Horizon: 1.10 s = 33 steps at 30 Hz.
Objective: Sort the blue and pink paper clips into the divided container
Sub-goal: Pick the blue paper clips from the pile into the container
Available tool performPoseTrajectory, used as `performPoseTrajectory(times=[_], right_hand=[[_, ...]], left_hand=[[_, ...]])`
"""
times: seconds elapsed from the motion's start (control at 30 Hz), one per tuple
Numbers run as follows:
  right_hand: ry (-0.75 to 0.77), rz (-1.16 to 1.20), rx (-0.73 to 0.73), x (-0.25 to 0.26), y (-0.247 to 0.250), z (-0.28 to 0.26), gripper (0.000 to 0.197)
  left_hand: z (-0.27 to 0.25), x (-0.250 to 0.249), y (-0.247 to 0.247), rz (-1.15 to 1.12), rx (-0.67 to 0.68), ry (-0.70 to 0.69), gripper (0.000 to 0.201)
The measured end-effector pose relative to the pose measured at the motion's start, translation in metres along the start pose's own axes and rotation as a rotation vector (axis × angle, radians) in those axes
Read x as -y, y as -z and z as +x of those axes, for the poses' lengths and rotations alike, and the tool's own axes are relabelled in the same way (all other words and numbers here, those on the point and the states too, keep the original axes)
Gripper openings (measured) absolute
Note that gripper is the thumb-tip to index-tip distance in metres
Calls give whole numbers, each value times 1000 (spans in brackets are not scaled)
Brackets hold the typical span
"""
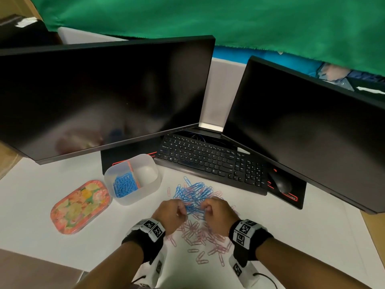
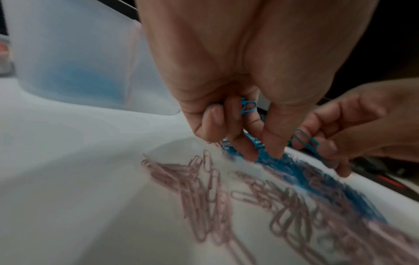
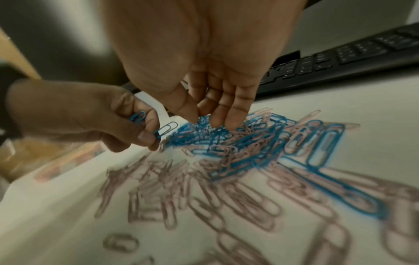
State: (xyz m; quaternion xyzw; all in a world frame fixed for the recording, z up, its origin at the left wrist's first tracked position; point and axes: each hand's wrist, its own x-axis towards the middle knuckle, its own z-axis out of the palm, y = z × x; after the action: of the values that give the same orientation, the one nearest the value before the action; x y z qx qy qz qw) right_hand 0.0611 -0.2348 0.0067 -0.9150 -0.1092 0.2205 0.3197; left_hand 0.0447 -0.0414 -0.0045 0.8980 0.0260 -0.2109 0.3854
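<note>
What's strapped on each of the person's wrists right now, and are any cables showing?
Both forearms are bare. Each wrist carries a black band topped with white blocks printed with black square code markers. A white unit hangs under each; a thin black cable trails from the right one.

Both forearms are bare, with no sleeves in sight. The left hand (image 1: 170, 213) and the right hand (image 1: 218, 213) carry no rings or gloves. Each wrist wears a wide black band, the left wristband (image 1: 143, 239) and the right wristband (image 1: 250, 240) alike. On top of each band sits a white block printed with square black-and-white coded markers. A white camera housing (image 1: 153, 270) hangs under the left wrist, and a matching one under the right, also marked. A thin black cable (image 1: 268, 278) trails from the right one.
</note>
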Motion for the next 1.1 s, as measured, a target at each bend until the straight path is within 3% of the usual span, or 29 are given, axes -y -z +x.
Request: performPoseTrajectory(times=[0.07, 0.13, 0.3, 0.5, 0.73, 0.93, 1.1], right_hand=[[-30, 116, -21, 6, 1, 6, 19], [-52, 221, -31, 16, 2, 12, 18], [-141, 505, 64, 63, 0, 32, 16], [-79, 510, 219, 135, -9, 61, 17], [-79, 392, 263, 182, -37, 104, 25], [-60, 365, 207, 180, -36, 112, 39], [-100, 461, 154, 148, -17, 94, 29]], left_hand=[[-3, -1, 6, -108, -56, 22, 10], [-5, -1, 14, -270, -71, 79, 18], [-18, -2, 45, -885, -111, 270, 27], [-32, 10, 84, -1346, -283, 325, 18], [-28, 30, 128, -1473, -516, 453, 33], [-24, 33, 138, -1390, -519, 521, 46], [-18, 32, 134, -1300, -499, 552, 47]])
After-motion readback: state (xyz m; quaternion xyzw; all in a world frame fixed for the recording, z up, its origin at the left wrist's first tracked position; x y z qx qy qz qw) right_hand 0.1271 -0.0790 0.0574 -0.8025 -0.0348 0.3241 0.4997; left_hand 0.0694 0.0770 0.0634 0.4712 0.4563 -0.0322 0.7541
